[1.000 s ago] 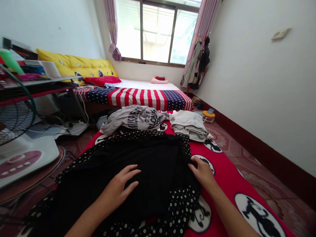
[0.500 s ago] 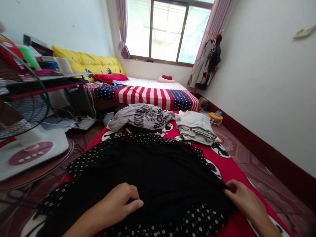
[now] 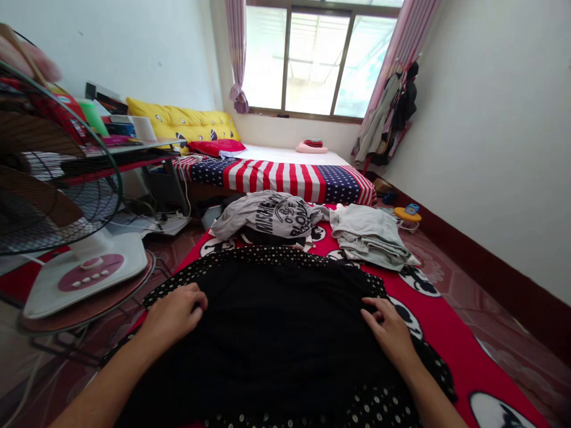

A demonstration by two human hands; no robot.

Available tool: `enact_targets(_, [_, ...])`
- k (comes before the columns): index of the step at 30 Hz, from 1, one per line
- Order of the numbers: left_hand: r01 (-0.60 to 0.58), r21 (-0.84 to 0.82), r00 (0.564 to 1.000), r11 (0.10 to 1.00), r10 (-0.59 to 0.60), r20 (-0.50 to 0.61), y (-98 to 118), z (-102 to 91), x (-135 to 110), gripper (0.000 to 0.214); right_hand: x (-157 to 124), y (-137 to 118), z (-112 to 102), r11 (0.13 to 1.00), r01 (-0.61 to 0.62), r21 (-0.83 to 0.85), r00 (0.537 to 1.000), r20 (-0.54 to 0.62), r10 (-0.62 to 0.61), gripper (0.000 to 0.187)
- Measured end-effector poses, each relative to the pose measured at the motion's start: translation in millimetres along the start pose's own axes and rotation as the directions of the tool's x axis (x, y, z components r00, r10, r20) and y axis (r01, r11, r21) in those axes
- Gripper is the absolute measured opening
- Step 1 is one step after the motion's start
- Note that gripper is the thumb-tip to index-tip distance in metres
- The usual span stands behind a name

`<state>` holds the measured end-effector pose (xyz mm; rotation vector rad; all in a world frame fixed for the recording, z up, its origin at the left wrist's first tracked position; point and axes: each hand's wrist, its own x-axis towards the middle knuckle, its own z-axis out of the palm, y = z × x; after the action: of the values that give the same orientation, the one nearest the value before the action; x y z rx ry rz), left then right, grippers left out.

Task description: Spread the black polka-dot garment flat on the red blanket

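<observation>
A black garment [image 3: 281, 333] with a white-dotted border lies spread on a red blanket [image 3: 446, 339] with black-and-white cartoon figures. My left hand [image 3: 172, 312] rests on the garment's left edge, its fingers curled into the cloth. My right hand [image 3: 388, 330] lies on the garment's right side, fingers stretched over the fabric near the dotted border. Beyond the garment sit a grey printed T-shirt [image 3: 267, 215] and a folded pale grey garment [image 3: 370, 235].
An electric fan [image 3: 53, 178] on a white base [image 3: 89, 276] stands close at the left. A bed with a stars-and-stripes cover [image 3: 289, 175] lies ahead under the window. Clothes hang on a rack [image 3: 392, 113] at the right wall. A small yellow stool [image 3: 407, 214] stands beside it.
My left hand has moved from the garment's middle out to its left edge. My right hand has come back inward from the right edge onto the cloth, and the garment now lies flatter.
</observation>
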<state>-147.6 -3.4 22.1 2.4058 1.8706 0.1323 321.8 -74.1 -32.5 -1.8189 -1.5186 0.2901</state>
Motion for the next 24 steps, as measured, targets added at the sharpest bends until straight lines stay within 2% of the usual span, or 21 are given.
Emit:
enact_targets(4, [0.232,0.123,0.960,0.965,-0.247,0.131,-42.0,-28.5,-8.6,0.023,-6.2,9.5,5.8,0.999,0.003,-0.044,0.997,-0.075,-0.006,0.031])
enact_targets(6, [0.277,0.171,0.952,0.946,-0.294,0.082,-46.3,-41.6,-1.7,0.025,-6.4,7.2,6.9,0.997,0.001,-0.079,0.996,-0.089,-0.008,0.030])
enact_targets(9, [0.250,0.108,0.966,0.962,-0.241,-0.096,-28.3,-47.2,22.8,0.033,-6.0,3.5,8.6,0.994,-0.017,-0.107,0.994,-0.106,0.006,0.029])
enact_targets(10, [0.194,0.046,0.973,0.980,-0.186,-0.134,-18.1,-44.2,33.8,0.035,-6.0,3.2,8.9,0.994,-0.020,-0.108,0.994,-0.112,0.008,0.029])
enact_targets(12, [0.007,-0.108,0.990,0.994,-0.022,-0.138,4.0,-31.5,57.8,0.035,-6.3,4.3,9.2,0.994,-0.021,-0.104,0.992,-0.125,0.008,0.029])
enact_targets(14, [-0.185,-0.212,0.980,0.960,0.164,-0.114,23.9,-13.0,81.6,0.032,-6.5,6.7,8.9,0.995,-0.016,-0.094,0.992,-0.129,0.004,0.030])
enact_targets(16, [-0.275,-0.242,0.961,0.931,0.257,-0.105,39.0,6.2,102.3,0.029,-6.2,8.9,8.6,0.997,-0.008,-0.078,0.991,-0.132,-0.003,0.030])
enact_targets(18, [-0.287,-0.235,0.956,0.929,0.265,-0.124,49.4,22.7,117.8,0.033,-5.5,10.1,8.6,0.998,0.000,-0.062,0.990,-0.142,-0.009,0.031])
enact_targets(20, [-0.254,-0.214,0.960,0.943,0.219,-0.174,56.3,35.8,127.1,0.044,-4.9,10.3,9.0,0.999,0.002,-0.044,0.989,-0.146,-0.009,0.031])
enact_targets(24, [-0.153,-0.157,0.959,0.976,0.108,-0.263,65.7,57.0,128.3,0.055,-6.1,10.7,11.0,1.000,-0.012,-0.024,0.989,-0.149,0.008,0.031])
